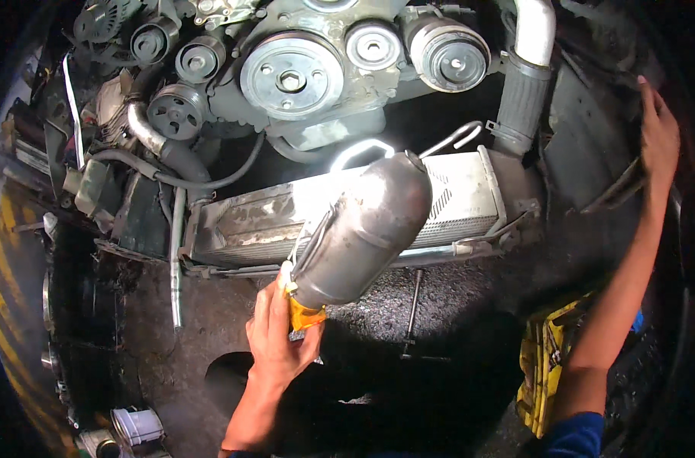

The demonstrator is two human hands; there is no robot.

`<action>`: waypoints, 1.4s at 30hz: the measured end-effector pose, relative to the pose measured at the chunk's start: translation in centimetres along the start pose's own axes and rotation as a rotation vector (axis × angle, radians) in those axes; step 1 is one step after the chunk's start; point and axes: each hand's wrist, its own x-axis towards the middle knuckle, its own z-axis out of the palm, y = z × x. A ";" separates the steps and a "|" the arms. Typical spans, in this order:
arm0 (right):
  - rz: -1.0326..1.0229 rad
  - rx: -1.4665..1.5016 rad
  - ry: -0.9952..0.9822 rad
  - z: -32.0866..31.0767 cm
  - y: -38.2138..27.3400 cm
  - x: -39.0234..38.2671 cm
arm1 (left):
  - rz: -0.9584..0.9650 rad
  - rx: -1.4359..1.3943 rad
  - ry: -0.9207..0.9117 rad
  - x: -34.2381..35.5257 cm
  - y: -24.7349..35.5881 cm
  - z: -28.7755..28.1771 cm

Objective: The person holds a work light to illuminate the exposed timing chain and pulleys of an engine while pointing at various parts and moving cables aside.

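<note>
The lamp [363, 237] is gripped at its orange end [306, 314] by the left hand's [277, 336] fingers, in front of the radiator [462, 187]. Whether anything is held by the raised right hand [659, 136] cannot be told.

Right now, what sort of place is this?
Probably a vehicle repair area: a large engine pulley sits exposed, a finned heat exchanger shows below it, and a T-shaped tool lies on the ground.

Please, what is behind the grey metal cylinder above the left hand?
Behind the cylinder is a pale, finned radiator, which shows on both sides. Its middle part is covered, so what lies there cannot be seen.
</note>
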 end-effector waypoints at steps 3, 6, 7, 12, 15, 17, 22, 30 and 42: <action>0.322 0.047 0.053 -3.0 -4.4 0.7 | 0.001 -0.053 0.010 0.7 -0.2 0.1; 0.535 -0.014 0.239 -4.1 -10.4 0.0 | -0.071 -0.033 -0.038 1.2 0.3 -0.5; 0.322 0.131 0.352 -5.3 -12.7 -0.3 | -0.089 -0.039 -0.011 1.4 0.2 -1.1; -0.152 0.722 -0.139 -6.4 -28.2 -1.6 | -0.226 -0.106 0.129 1.8 -1.3 -2.6; -0.338 0.565 -0.458 -2.9 -33.0 0.0 | -0.369 -0.201 0.157 1.0 -2.0 -3.6; -0.365 0.547 -0.573 -0.6 -35.1 0.7 | -0.411 -0.243 0.176 0.0 -3.0 -3.8; -0.491 0.507 -0.439 0.0 -38.9 1.0 | -0.361 -0.175 0.311 -1.2 -4.3 -5.4; -0.648 0.276 -0.449 1.1 -42.4 -1.5 | -0.386 -0.192 0.323 -1.3 -5.3 -6.4; -0.551 0.163 -0.388 3.3 -41.1 0.6 | -0.389 -0.135 0.334 -1.2 -7.0 -7.3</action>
